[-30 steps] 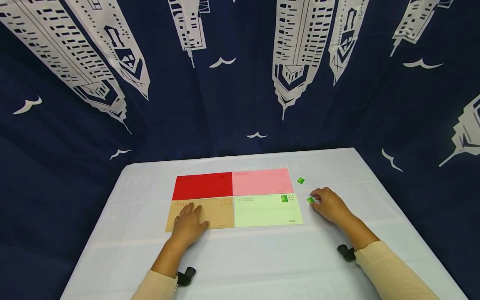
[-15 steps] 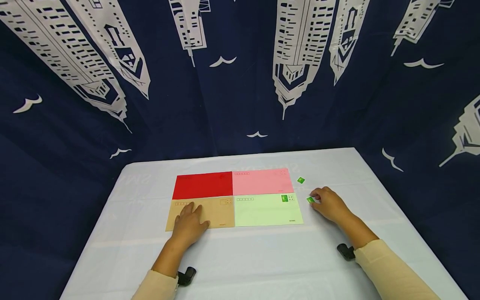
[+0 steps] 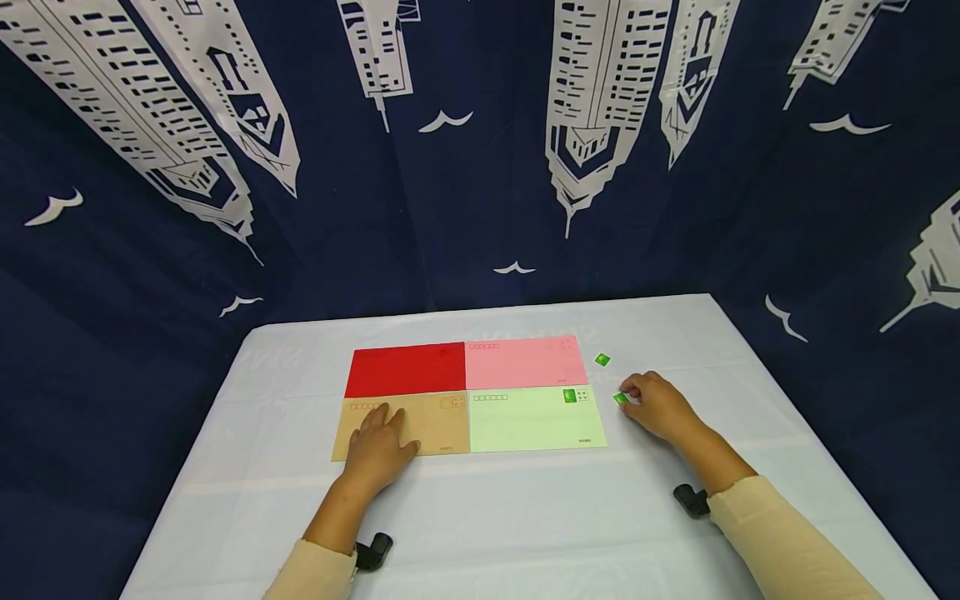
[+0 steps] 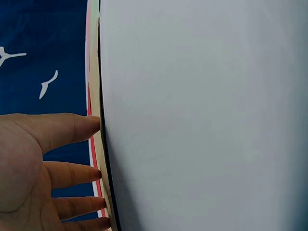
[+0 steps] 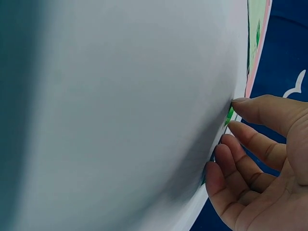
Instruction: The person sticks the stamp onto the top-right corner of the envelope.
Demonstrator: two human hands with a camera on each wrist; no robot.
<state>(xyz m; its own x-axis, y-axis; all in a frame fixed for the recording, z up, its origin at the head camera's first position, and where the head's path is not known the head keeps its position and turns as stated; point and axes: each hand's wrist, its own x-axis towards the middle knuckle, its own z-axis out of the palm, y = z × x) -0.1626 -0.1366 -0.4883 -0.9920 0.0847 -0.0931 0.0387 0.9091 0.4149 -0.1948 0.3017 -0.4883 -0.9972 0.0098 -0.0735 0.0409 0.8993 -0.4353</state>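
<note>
In the head view my left hand (image 3: 377,450) rests with spread fingers on a tan envelope (image 3: 438,427). The left wrist view shows those fingertips (image 4: 94,126) touching the paper. To the right of the envelopes, my right hand (image 3: 663,408) has its thumb and index finger at a small green stamp (image 3: 620,398) low at the table. In the right wrist view they pinch the stamp (image 5: 229,115) from two sides, while the other fingers are curled. A second green stamp (image 3: 602,359) lies farther back. Another stamp (image 3: 570,396) sits at the upper right of a light green envelope (image 3: 517,427).
A red envelope (image 3: 408,372) and a pink envelope (image 3: 525,364) lie behind the tan and light green ones, edge to edge in a block. All are on a white-covered table (image 3: 517,517). A dark blue cloth (image 3: 465,208) with white buildings and birds hangs behind.
</note>
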